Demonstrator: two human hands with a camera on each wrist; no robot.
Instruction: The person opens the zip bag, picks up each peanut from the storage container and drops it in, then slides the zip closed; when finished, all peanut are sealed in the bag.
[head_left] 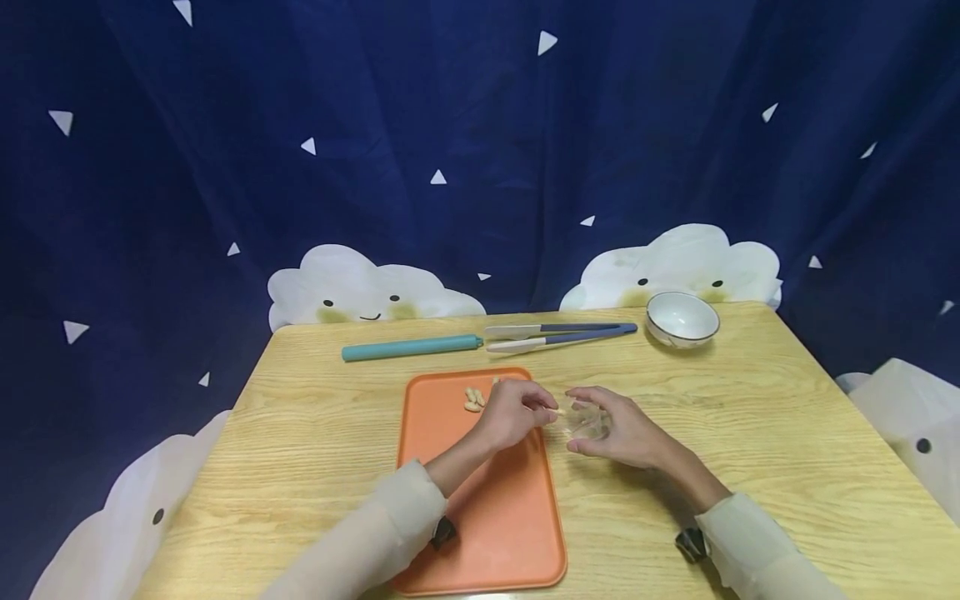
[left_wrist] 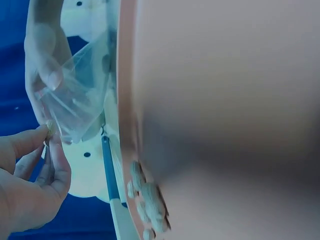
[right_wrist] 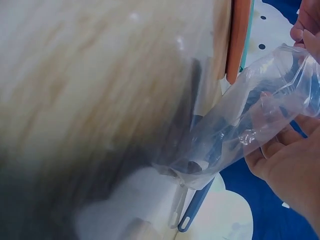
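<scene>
My left hand (head_left: 517, 412) is over the right edge of the orange tray (head_left: 480, 533). Its thumb and fingers pinch a peanut (left_wrist: 49, 130) near the mouth of a clear plastic bag (right_wrist: 240, 120). My right hand (head_left: 630, 429), just right of the tray, holds that bag with thumb and fingers curved about it and spread wide. The bag hangs loose and crumpled; its contents cannot be made out. Several unshelled peanuts (head_left: 474, 400) lie at the tray's far end, partly hidden behind my left hand in the head view.
Behind the tray lie a teal stick (head_left: 412, 347) and blue-and-white tongs (head_left: 555, 340). A white bowl (head_left: 682, 319) stands at the table's back right. The wooden table (head_left: 315, 467) ends at a dark blue curtain (head_left: 480, 125).
</scene>
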